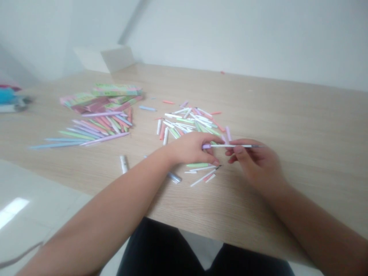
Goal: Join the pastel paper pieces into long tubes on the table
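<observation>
Left hand [189, 149] and right hand [254, 163] pinch a slim white lilac-ended plastic pen [232, 145] between them above the desk [301, 115]; loose pastel pen parts [189, 122] lie just ahead, within easy reach.

Wood-grain table [299, 115]: loose pastel pen parts [189, 122] heaped centre, long pen barrels [86, 130] fanned left, printed boxes [115, 90] beyond.
</observation>
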Tool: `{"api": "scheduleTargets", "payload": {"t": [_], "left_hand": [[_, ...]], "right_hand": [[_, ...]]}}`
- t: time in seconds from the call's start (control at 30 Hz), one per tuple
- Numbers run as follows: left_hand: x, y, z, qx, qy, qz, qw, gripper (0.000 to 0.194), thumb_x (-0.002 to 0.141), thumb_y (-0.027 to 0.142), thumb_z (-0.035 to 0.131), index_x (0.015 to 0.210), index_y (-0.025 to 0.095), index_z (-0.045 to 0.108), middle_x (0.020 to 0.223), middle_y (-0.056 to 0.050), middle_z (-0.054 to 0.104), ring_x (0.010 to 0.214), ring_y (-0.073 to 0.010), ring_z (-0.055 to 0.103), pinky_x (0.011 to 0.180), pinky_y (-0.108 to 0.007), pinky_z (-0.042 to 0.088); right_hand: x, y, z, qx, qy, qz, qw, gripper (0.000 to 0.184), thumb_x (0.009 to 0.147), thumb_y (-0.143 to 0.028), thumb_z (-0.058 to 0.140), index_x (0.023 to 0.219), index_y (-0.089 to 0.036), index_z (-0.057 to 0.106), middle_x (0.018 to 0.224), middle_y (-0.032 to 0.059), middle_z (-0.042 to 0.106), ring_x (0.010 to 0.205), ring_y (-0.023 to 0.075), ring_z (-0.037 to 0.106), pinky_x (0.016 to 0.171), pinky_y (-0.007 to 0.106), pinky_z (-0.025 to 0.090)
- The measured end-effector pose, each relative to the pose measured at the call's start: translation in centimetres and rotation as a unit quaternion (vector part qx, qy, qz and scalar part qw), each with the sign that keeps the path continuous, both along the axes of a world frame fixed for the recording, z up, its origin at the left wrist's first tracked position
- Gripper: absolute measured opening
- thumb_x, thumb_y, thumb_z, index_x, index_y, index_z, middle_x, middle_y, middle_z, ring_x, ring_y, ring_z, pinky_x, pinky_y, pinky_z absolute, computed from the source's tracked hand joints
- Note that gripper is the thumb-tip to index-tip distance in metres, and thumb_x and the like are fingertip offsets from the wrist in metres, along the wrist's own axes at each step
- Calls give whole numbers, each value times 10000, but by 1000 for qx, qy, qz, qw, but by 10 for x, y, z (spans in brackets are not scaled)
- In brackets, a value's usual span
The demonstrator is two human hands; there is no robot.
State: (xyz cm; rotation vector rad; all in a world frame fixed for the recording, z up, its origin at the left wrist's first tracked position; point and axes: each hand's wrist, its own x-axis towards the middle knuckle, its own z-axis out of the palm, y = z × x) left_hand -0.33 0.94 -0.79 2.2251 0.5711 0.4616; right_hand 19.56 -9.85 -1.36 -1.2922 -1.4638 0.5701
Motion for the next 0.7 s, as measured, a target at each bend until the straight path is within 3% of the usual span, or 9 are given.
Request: {"api": "scheduleTargets", "payload": {"t": [0.2, 0.3, 0.4, 0.47, 0.53, 0.63, 0.7], "left_hand": [[2, -4, 2, 47, 6, -2, 999, 505, 754, 394, 800, 1223, 239, 696, 1045, -13, 756, 968, -217, 688, 882, -336, 486], [4, -6, 2, 36, -17, -21, 999, 462, 790, 354, 761, 1233, 242, 690, 1119, -25, 743, 1018, -218, 675, 916, -338, 479], [4, -5, 1, 23, -52, 2, 998, 501, 801, 359, 749, 1282, 249, 664, 1176, -32, 726, 1045, -214, 662, 949, -347, 468], [3, -4, 0, 10, -68, 27, 997, 500, 806, 413, 749, 1268, 241, 668, 1155, -31, 725, 1013, -206, 659, 923, -342, 472], [1, -3, 1, -7, -77, 37, 996, 428, 843, 492, 701, 1165, 211, 701, 1029, -28, 733, 916, -187, 655, 855, -325, 479], [-1, -2, 2, -34, -95, 31, 994, 445, 955, 567, 509, 956, 168, 706, 784, -18, 681, 768, -153, 620, 787, -305, 466], [-1, -2, 3, -50, -109, 31, 992, 525, 1003, 571, 388, 858, 158, 678, 703, -12, 633, 721, -140, 597, 778, -299, 456]], "right_hand": [[-6, 1, -7, -20, -40, 35, 998, 276, 939, -486, 633, 977, -231, 733, 798, 48, 743, 621, 167, 694, 578, 302, 592], [-4, 4, -11, -46, -62, 90, 993, 260, 936, -456, 645, 1078, -249, 714, 957, 66, 731, 766, 184, 707, 664, 317, 603], [9, 6, -11, -50, -90, 118, 988, 531, 825, -463, 775, 1286, -273, 591, 1065, 63, 656, 767, 171, 652, 609, 293, 572], [21, 8, -9, -38, -130, 81, 987, 580, 800, -482, 788, 1288, -263, 565, 1003, 47, 612, 702, 154, 598, 555, 278, 533], [33, 12, -9, -27, -203, 19, 979, 462, 845, -489, 733, 1211, -236, 610, 938, 47, 595, 690, 160, 577, 565, 288, 515], [41, 23, -16, -30, -324, -51, 944, 353, 903, -461, 645, 1139, -199, 658, 932, 82, 631, 728, 195, 590, 641, 333, 510], [41, 33, -22, -47, -382, -60, 921, 344, 933, -446, 590, 1133, -179, 674, 970, 111, 665, 774, 222, 607, 704, 363, 506]]}}
